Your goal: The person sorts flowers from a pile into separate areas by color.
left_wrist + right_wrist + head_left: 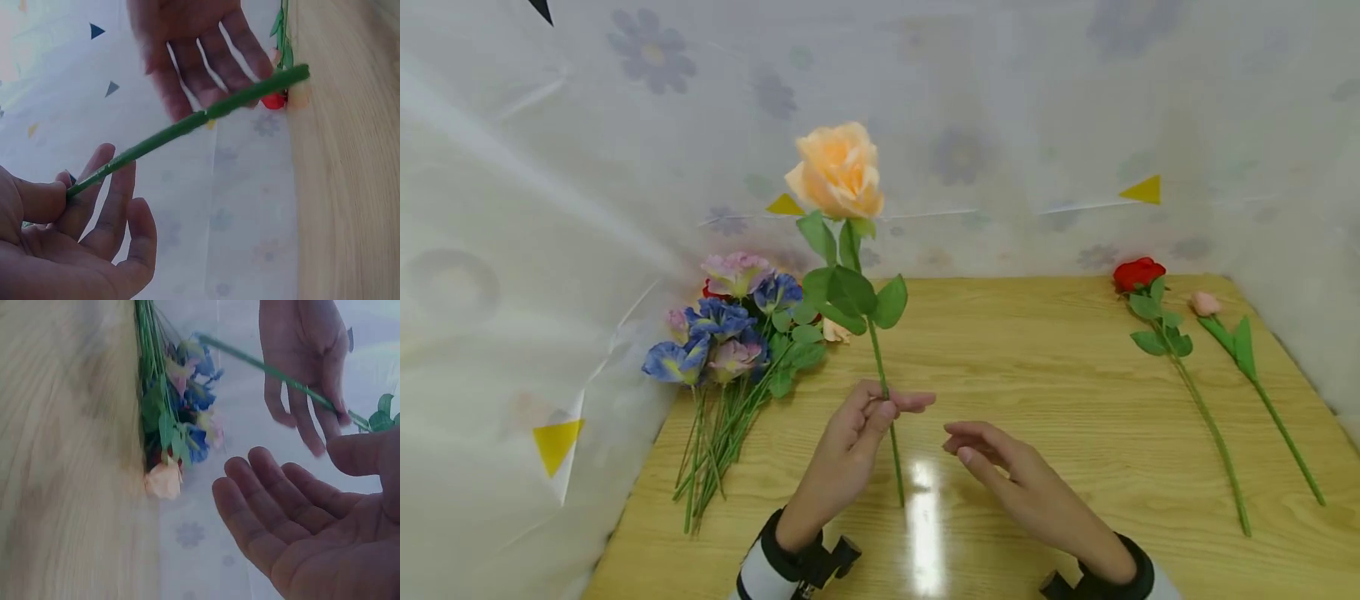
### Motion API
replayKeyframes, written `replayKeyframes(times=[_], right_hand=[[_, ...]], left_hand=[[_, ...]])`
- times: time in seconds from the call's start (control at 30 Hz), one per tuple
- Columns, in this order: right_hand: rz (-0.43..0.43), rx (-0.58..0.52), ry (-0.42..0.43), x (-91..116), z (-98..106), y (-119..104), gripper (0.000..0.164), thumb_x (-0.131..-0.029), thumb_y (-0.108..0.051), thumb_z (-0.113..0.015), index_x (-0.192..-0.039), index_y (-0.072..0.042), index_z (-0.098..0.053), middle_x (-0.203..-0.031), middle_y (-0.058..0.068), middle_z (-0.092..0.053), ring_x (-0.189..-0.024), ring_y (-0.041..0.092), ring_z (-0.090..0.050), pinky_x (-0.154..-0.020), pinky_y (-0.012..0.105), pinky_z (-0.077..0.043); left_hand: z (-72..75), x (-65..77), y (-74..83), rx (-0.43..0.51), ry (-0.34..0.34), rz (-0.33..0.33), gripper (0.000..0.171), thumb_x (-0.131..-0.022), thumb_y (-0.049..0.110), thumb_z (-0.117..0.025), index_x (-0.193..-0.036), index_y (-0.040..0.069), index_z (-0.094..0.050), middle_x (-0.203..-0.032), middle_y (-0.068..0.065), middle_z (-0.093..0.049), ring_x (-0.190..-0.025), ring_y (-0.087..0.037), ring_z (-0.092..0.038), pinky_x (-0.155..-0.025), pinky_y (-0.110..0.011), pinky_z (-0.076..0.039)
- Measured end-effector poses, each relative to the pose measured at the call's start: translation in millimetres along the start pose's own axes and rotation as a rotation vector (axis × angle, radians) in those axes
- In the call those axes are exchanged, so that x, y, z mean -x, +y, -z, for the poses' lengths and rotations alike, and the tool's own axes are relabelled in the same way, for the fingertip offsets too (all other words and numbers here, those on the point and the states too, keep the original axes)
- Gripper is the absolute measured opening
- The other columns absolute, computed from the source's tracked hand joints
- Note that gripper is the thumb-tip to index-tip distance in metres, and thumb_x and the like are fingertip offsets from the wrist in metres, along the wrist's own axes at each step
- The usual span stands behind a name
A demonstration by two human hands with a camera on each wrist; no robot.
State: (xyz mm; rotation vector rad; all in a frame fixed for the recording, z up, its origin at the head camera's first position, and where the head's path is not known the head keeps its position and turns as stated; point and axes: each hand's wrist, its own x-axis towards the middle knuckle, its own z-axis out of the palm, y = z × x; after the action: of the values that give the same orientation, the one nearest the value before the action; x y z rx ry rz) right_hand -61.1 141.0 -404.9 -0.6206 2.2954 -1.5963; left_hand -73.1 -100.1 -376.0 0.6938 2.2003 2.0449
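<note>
A peach artificial rose [838, 171] stands nearly upright above the table, its stem pinched between the thumb and fingers of my left hand [853, 446]. In the left wrist view the lower stem [181, 128] slants past the fingers to its cut end. My right hand [1018, 479] hovers to the right of the stem, apart from it. Its fingers [256, 512] are relaxed, and the palm holds nothing in the right wrist view.
A pile of blue, pink and other flowers [718, 321] lies at the table's left. On the right lie a red rose [1138, 275] and a pink tulip [1205, 303], stems toward me. A patterned white sheet [985, 108] hangs behind the wooden table [1000, 350].
</note>
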Motion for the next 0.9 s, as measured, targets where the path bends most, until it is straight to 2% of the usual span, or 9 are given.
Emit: replayKeyframes(times=[0.13,0.23,0.3,0.4,0.5,0.57,0.73,0.8,0.9], right_hand=[[0.102,-0.148,-0.089,-7,-17,-9,0.034,-0.108,-0.019,-0.036,-0.14,-0.015,-0.046,-0.126,0.001,-0.06,-0.119,0.019,-0.056,-0.097,0.033,-0.047],[0.188,-0.206,-0.104,-11,-25,-13,0.032,-0.108,-0.011,-0.031,-0.135,-0.009,-0.048,-0.118,0.008,-0.061,-0.112,0.022,-0.059,-0.094,0.029,-0.048],[0.233,-0.232,-0.091,-13,-28,-14,0.029,-0.108,-0.008,-0.029,-0.127,-0.006,-0.05,-0.106,0.011,-0.062,-0.099,0.023,-0.06,-0.087,0.029,-0.05],[0.272,-0.249,-0.046,-14,-30,-14,0.027,-0.107,-0.004,-0.026,-0.117,-0.003,-0.051,-0.085,0.011,-0.054,-0.073,0.023,-0.052,-0.066,0.029,-0.049],[0.275,-0.282,-0.02,-12,-30,-13,0.027,-0.107,-0.003,-0.025,-0.116,-0.001,-0.051,-0.076,0.012,-0.044,-0.062,0.025,-0.039,-0.053,0.031,-0.039],[0.271,-0.29,-0.012,-11,-28,-12,0.029,-0.107,-0.003,-0.025,-0.118,0.0,-0.052,-0.074,0.013,-0.038,-0.059,0.026,-0.033,-0.051,0.033,-0.034],[0.245,-0.294,0.012,-9,-19,-9,0.031,-0.108,-0.005,-0.026,-0.122,0.002,-0.053,-0.073,0.013,-0.037,-0.057,0.025,-0.031,-0.05,0.033,-0.034],[0.226,-0.273,0.07,-6,-12,-5,0.031,-0.108,-0.006,-0.028,-0.124,0.002,-0.053,-0.075,0.013,-0.039,-0.058,0.024,-0.033,-0.051,0.033,-0.035],[0.173,-0.17,0.22,1,5,3,0.03,-0.108,-0.009,-0.032,-0.124,-0.001,-0.056,-0.073,0.01,-0.043,-0.056,0.021,-0.034,-0.048,0.031,-0.035]], left_hand=[[-11.3,-2.2,-1.0,-0.04,-0.032,-0.013,0.016,-0.108,0.015,-0.035,-0.11,0.009,-0.05,-0.123,0.003,-0.066,-0.118,-0.017,-0.057,-0.102,-0.039,-0.041],[-18.8,-1.9,-0.2,-0.1,-0.011,-0.018,0.017,-0.107,0.015,-0.036,-0.113,0.013,-0.052,-0.119,0.006,-0.067,-0.11,-0.015,-0.06,-0.094,-0.036,-0.046],[-22.3,-1.6,0.6,-0.121,0.011,-0.02,0.017,-0.107,0.015,-0.038,-0.113,0.013,-0.054,-0.117,0.006,-0.066,-0.105,-0.015,-0.061,-0.09,-0.034,-0.05],[-25.4,-1.6,1.6,-0.132,0.033,-0.016,0.018,-0.106,0.017,-0.042,-0.113,0.014,-0.058,-0.115,0.007,-0.066,-0.108,-0.016,-0.06,-0.087,-0.033,-0.052],[-25.9,-1.1,0.6,-0.156,0.039,-0.006,0.019,-0.105,0.021,-0.045,-0.114,0.017,-0.061,-0.114,0.008,-0.066,-0.105,-0.015,-0.061,-0.087,-0.033,-0.052],[-23.4,0.0,-0.3,-0.194,0.028,-0.003,0.02,-0.104,0.024,-0.047,-0.117,0.019,-0.061,-0.116,0.01,-0.065,-0.106,-0.013,-0.061,-0.089,-0.034,-0.051],[3.0,7.8,-9.7,-0.373,0.02,0.054,0.026,-0.103,0.031,-0.049,-0.126,0.024,-0.06,-0.121,0.014,-0.061,-0.11,-0.007,-0.057,-0.094,-0.038,-0.048],[21.9,13.1,-16.0,-0.453,0.064,0.105,0.027,-0.103,0.032,-0.05,-0.127,0.024,-0.06,-0.122,0.012,-0.061,-0.11,-0.007,-0.057,-0.095,-0.041,-0.047],[53.4,23.4,-23.7,-0.577,0.174,0.188,0.028,-0.102,0.028,-0.054,-0.127,0.017,-0.06,-0.123,0.002,-0.061,-0.112,-0.017,-0.057,-0.094,-0.045,-0.047]])
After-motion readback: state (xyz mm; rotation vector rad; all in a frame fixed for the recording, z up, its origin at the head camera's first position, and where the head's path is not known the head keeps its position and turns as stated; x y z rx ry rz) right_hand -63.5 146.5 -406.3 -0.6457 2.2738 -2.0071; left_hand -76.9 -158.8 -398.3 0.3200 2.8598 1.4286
